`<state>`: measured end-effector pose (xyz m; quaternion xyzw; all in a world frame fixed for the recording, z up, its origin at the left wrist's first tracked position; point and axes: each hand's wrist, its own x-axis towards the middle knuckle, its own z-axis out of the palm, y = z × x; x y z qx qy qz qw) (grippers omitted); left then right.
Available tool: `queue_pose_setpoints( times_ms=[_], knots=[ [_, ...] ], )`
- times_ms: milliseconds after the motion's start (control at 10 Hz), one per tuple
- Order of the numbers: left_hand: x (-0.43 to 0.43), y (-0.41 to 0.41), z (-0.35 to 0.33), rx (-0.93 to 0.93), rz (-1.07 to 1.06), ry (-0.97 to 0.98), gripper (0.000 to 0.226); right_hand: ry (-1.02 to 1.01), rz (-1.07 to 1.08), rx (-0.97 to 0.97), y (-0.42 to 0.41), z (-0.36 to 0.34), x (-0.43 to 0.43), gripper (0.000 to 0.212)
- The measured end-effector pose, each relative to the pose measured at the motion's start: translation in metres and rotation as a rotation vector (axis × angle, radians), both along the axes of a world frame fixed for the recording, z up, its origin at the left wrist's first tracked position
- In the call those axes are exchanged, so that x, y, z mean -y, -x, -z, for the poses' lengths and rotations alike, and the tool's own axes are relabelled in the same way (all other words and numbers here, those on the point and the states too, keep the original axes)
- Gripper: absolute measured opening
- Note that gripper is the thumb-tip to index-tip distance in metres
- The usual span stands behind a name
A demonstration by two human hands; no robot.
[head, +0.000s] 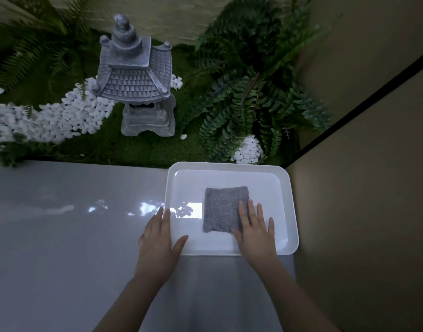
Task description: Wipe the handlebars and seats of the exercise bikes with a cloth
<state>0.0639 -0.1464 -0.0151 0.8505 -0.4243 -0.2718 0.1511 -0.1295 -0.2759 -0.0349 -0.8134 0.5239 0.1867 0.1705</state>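
No exercise bike is in view, so by my reading the task has hardly begun: no handlebar or seat can yet be wiped, and the cloth is not even lifted.

The room is dim. An indoor garden bed fills the far side, with ferns (253,97), green moss (133,147), drifts of white pebbles (50,121) and a grey stone lantern (136,75) shaped like a pagoda. A plain beige wall (361,188) closes the right. Nearer lies a glossy pale grey surface (62,236) catching window reflections.

At its right end sits a white tray (290,207), and in the tray's middle lies the grey cloth (221,207), folded into a flat square.

The left hand (157,238) rests with straight fingers along the tray's left rim, thumb laid over the edge. The right hand (256,231) lies flat, fingers spread, on the cloth's near right corner; neither hand grips anything.
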Motion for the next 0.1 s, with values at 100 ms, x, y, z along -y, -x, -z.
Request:
queue_pose_setpoints(
  times_ms=[100],
  knots=[
    [0.0016, 0.0053, -0.0145, 0.040, 0.120, -0.097, 0.097, -0.024, 0.034, 0.045, -0.0003, -0.0295, -0.0019, 0.072]
  ],
)
